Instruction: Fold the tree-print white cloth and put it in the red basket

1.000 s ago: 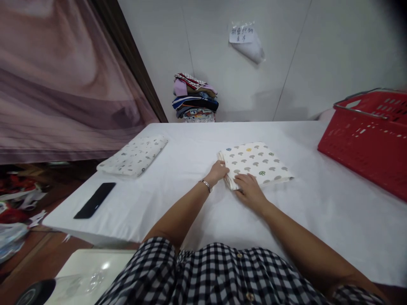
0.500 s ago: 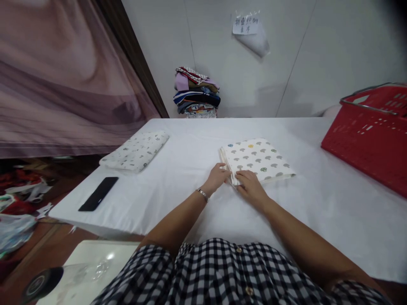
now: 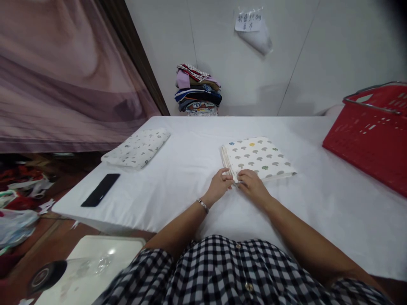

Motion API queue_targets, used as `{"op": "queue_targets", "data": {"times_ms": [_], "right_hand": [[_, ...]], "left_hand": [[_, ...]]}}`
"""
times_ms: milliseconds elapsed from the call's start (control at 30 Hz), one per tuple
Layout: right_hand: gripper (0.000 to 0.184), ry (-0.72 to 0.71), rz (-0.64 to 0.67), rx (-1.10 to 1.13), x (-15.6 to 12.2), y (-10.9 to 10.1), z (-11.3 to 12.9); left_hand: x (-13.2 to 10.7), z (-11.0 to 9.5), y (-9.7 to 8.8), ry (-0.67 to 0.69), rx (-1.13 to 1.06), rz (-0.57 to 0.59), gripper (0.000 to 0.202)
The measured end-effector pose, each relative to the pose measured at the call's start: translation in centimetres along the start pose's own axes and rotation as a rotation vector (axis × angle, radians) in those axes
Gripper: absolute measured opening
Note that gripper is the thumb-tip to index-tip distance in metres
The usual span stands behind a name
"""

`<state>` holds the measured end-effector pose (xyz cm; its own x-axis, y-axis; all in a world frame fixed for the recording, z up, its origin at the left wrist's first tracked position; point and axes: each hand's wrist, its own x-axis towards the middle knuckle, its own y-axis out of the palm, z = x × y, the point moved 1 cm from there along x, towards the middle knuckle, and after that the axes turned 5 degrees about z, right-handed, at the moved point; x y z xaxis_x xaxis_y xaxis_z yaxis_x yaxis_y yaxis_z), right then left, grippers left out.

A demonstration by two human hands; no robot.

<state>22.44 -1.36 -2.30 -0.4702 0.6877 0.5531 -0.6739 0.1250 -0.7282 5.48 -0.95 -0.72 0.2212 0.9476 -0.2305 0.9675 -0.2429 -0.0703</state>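
“Left hand [image 3: 220, 185] first: it has slid along the side of the folded mushroom-print cloth [image 3: 259, 157] to the corner near the wearer, and its fingertips now sit right beside those of the right hand [image 3: 253, 186].”

“So what is the grip?”

“Both sets of fingers bend around that near-left corner, pinching the layered edge. Their undersides are hidden, so I can't tell how many layers each one holds.”

“And where does the cloth lie?”

“Flat on the white table [image 3: 190, 146], right of the middle, between its near and far edges.”

“How should it handle?”

“Light and soft, I'd judge, with nothing fragile about it. Loose layers could slip over one another at that left side, so a corner seems the best hold, all plies pinched together.”

“Any containers?”

“One red basket [image 3: 356, 142] stands toward the table's right side; its walls hide whatever it may hold. On the wall past the far edge hangs a clear plastic bag [image 3: 261, 41] with something whitish inside, too vague to name.”

“And by the left edge?”

“Another folded cloth [image 3: 136, 148], plus a flat black object [image 3: 101, 190] closer to the near-left corner.”
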Motion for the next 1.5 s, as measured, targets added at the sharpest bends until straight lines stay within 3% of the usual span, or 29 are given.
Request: {"op": "queue_targets", "data": {"times_ms": [533,933,1167,1333,1500], "right_hand": [[0.019,-0.043,0.009,-0.025,0.1,-0.5,0.7],[0.015,0.010,0.020,0.159,-0.2,0.0,0.5],[0.017,0.001,0.057,0.129,-0.2,0.0,0.4],[0.018,-0.037,0.078,0.121,-0.1,-0.1,0.5],[0.017,-0.030,0.083,0.125,-0.1,0.1,0.5]], "left_hand": [[-0.3,0.4,0.4,0.150,0.185,-0.021,0.048],[0.4,0.5,1.2,-0.018,-0.014,-0.067,0.041],[2.1,0.2,0.4,-0.027,0.047,-0.124,0.034],[4.3,-0.8,0.0,0.003,0.185,-0.155,0.042],[6.1,-1.4,0.2,0.038,0.417,-0.258,0.044]]}}
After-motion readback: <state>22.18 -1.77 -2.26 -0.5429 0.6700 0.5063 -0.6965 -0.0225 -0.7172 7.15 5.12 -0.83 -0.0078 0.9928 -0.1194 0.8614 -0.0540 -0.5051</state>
